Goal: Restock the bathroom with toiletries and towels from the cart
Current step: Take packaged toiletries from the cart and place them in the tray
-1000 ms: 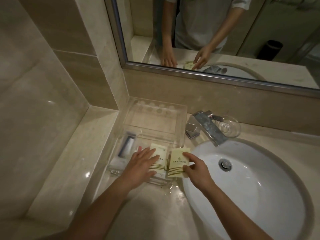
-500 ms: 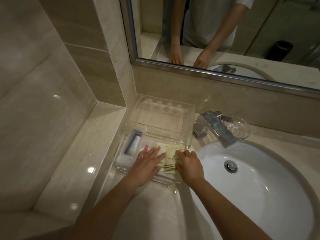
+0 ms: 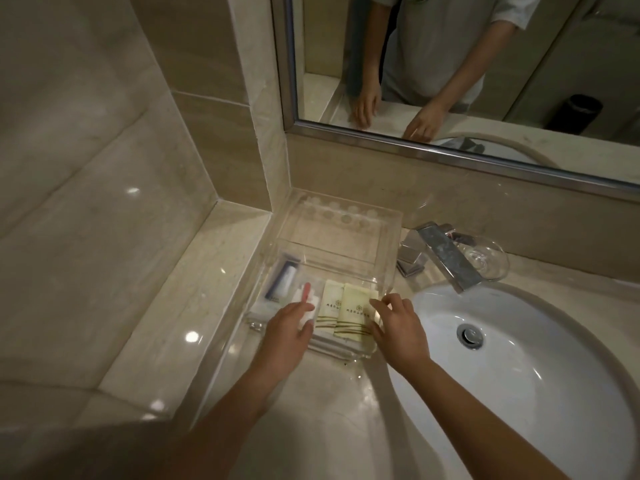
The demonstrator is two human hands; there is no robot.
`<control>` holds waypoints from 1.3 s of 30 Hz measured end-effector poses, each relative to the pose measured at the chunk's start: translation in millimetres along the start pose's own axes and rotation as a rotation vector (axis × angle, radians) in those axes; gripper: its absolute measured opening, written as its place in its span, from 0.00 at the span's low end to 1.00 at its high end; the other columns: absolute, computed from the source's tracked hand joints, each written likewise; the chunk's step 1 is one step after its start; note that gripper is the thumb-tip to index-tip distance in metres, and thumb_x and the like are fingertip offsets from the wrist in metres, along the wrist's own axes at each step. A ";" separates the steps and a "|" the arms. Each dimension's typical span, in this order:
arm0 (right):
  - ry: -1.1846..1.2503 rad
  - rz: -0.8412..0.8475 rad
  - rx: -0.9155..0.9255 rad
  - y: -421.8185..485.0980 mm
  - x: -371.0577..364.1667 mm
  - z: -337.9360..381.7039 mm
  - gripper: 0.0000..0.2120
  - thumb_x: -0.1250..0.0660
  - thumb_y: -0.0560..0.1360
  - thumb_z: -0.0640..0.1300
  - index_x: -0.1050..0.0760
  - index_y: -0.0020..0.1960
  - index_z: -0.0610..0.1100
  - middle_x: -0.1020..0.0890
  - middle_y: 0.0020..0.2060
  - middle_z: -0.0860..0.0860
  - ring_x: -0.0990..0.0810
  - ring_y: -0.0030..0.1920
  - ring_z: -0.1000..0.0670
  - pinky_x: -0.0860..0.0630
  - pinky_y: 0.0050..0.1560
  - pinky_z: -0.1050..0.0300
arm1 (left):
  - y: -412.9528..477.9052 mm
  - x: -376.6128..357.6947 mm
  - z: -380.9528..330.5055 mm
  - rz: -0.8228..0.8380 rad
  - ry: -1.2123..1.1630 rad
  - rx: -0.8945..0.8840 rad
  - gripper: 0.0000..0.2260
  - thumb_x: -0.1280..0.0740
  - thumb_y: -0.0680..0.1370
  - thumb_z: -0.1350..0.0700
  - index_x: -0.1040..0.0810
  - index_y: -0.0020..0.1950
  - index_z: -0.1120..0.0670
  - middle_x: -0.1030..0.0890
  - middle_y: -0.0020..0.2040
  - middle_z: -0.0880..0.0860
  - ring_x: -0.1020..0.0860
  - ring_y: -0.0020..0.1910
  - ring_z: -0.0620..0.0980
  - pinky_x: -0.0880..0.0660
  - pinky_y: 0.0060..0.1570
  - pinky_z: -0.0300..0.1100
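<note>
On my feed both bare forearms stretched forward from the bottom edge, angled toward each other, with the wrists roughly level and near one another. The left grip [image 3: 289,329] lay palm down with its fingers [image 3: 306,293] extended ahead, blurred at the tips. The right grip [image 3: 398,327] was palm down too, fingers [image 3: 377,303] arched with tips pointing down; I couldn't tell whether they pinched anything.

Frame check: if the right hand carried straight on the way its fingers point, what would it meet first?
Probably the right yellow packet in the clear tray: the right hand has fingertips about at its edge, though depth is unclear.
</note>
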State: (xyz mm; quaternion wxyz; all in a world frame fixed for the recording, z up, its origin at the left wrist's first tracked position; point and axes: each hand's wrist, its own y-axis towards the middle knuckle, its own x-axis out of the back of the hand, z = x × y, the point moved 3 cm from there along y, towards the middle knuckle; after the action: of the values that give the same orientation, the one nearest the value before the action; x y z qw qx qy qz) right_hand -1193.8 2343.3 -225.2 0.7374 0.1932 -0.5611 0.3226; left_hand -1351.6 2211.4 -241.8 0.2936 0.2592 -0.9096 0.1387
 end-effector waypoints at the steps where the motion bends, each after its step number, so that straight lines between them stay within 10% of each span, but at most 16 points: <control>1: 0.012 -0.031 0.033 -5.1 1.1 1.6 0.16 0.35 0.76 0.45 0.25 0.63 0.43 0.24 0.56 0.44 0.27 0.55 0.42 0.28 0.51 0.50 | -6.9 0.7 5.1 -0.053 -0.110 0.101 0.08 0.37 0.78 0.58 0.23 0.54 0.48 0.21 0.56 0.47 0.24 0.54 0.43 0.29 0.48 0.28; 5: -0.018 0.003 0.145 -16.5 -2.9 20.1 0.15 0.34 0.75 0.48 0.22 0.59 0.44 0.20 0.51 0.46 0.25 0.52 0.43 0.30 0.49 0.51 | -34.1 -3.8 34.2 -0.200 -0.402 0.477 0.05 0.32 0.73 0.57 0.22 0.42 0.46 0.18 0.43 0.49 0.20 0.45 0.52 0.25 0.43 0.40; 12: -0.277 0.154 0.273 -9.0 -22.3 55.7 0.19 0.40 0.75 0.57 0.27 0.58 0.45 0.21 0.54 0.48 0.27 0.55 0.44 0.33 0.53 0.52 | -54.0 -16.0 37.9 -0.263 -0.908 0.802 0.18 0.33 0.75 0.61 0.29 0.65 0.61 0.22 0.58 0.61 0.22 0.51 0.50 0.26 0.53 0.41; 19: -0.424 0.231 0.343 -1.3 -33.9 64.8 0.15 0.38 0.76 0.52 0.27 0.57 0.44 0.19 0.52 0.47 0.23 0.52 0.44 0.33 0.56 0.51 | -39.5 -13.0 27.6 -0.120 -1.043 0.805 0.10 0.37 0.78 0.61 0.25 0.57 0.63 0.22 0.44 0.52 0.24 0.45 0.43 0.31 0.57 0.40; 24: -0.399 0.235 0.413 4.4 -28.9 62.1 0.13 0.39 0.76 0.52 0.25 0.55 0.45 0.19 0.51 0.47 0.24 0.51 0.45 0.34 0.55 0.52 | -38.0 -10.4 28.6 -0.096 -1.112 0.822 0.17 0.37 0.79 0.61 0.31 0.65 0.67 0.25 0.62 0.65 0.28 0.65 0.56 0.32 0.63 0.44; 30: -0.412 0.171 0.380 21.1 -12.3 45.5 0.15 0.39 0.76 0.53 0.25 0.57 0.44 0.20 0.52 0.47 0.26 0.54 0.44 0.34 0.55 0.51 | -19.4 -12.7 26.5 -0.096 -1.138 0.756 0.16 0.37 0.78 0.62 0.31 0.65 0.63 0.25 0.59 0.58 0.24 0.56 0.51 0.30 0.59 0.43; 36: -0.447 0.018 0.291 42.3 7.5 45.1 0.18 0.20 0.55 0.47 0.20 0.42 0.45 0.20 0.37 0.50 0.23 0.39 0.48 0.26 0.37 0.55 | 11.9 -17.2 19.2 -0.068 -1.137 0.705 0.24 0.37 0.78 0.65 0.40 0.72 0.66 0.31 0.69 0.62 0.30 0.67 0.54 0.32 0.62 0.43; 39: -0.399 -0.010 0.256 56.6 8.9 40.8 0.20 0.23 0.61 0.46 0.24 0.51 0.45 0.22 0.45 0.49 0.25 0.44 0.47 0.28 0.43 0.55 | 25.4 -15.7 14.6 -0.039 -1.171 0.688 0.26 0.39 0.78 0.67 0.44 0.74 0.63 0.33 0.71 0.61 0.31 0.68 0.53 0.33 0.61 0.42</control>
State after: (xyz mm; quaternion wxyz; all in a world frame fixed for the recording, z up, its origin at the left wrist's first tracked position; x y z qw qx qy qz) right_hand -1260.2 2359.9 -209.0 0.5830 0.3481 -0.6491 0.3429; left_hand -1361.5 2232.6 -265.4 -0.3440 0.3867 -0.8178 0.2516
